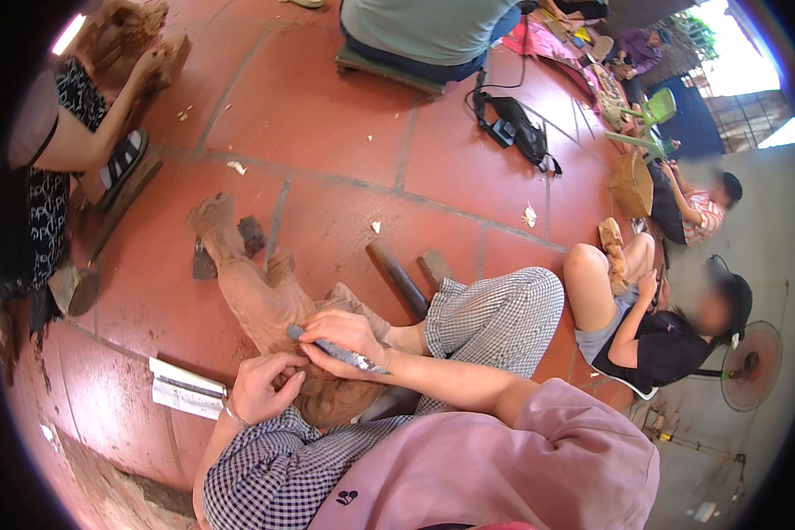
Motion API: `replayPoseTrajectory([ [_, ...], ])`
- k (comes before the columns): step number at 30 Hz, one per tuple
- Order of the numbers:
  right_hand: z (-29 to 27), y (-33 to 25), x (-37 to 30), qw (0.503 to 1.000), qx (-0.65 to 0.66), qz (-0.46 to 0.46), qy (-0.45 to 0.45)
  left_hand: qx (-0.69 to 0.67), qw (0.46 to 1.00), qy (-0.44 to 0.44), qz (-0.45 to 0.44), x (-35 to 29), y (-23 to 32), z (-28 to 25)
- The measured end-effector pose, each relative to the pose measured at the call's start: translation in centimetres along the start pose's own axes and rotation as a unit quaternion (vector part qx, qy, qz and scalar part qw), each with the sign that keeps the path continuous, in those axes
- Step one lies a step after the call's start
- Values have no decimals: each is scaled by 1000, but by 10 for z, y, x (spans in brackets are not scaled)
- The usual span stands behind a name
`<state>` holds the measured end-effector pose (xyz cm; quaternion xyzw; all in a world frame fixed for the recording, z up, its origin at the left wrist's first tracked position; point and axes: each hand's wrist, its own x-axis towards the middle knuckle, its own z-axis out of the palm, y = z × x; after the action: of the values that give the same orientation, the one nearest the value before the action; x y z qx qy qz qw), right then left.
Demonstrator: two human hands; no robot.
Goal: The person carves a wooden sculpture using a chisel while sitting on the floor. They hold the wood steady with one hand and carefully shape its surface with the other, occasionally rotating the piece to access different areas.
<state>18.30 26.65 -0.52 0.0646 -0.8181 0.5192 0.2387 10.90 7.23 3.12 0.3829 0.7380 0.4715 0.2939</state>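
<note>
One left hand (268, 386), one right hand (341, 333); one grey hand tool (344, 354); at least three wood carvings (258, 299); one black bag (523, 131); one green chair (659, 107); one electric fan (753, 364); one white paper sheet (175, 399).

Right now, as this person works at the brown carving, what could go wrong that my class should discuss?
The left hand is close to the grey tool in the right hand, so a slip might hurt its bare fingers. The irregular carving reaches out over the floor tiles and could shift if bumped. A dark rod lies near the checked trouser leg and might roll if nudged.
</note>
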Motion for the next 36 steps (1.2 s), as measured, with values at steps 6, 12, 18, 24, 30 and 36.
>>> replayPoseTrajectory([
  [6, 0, 0, 2, 1000, 1, -3, -23, -2, 1000, 7, 25, -2, 1, -3],
  [12, -3, -6, 6, 998, 16, 44, -49, -1, 998, 21, 58, -3, 0, -5],
  [18, -6, -7, 14, 985, 80, 144, -43, 125, 982, 61, 131, 0, 7, -15],
  [24, -4, -16, 37, 915, 216, 342, 5, 161, 969, 64, 175, 0, -5, -11],
  [30, 1, -2, 40, 943, 190, 269, 42, 151, 969, 44, 193, -4, -26, -12],
  [36, 4, -22, 36, 915, 104, 388, -39, 180, 942, 114, 259, -8, -53, 3],
])
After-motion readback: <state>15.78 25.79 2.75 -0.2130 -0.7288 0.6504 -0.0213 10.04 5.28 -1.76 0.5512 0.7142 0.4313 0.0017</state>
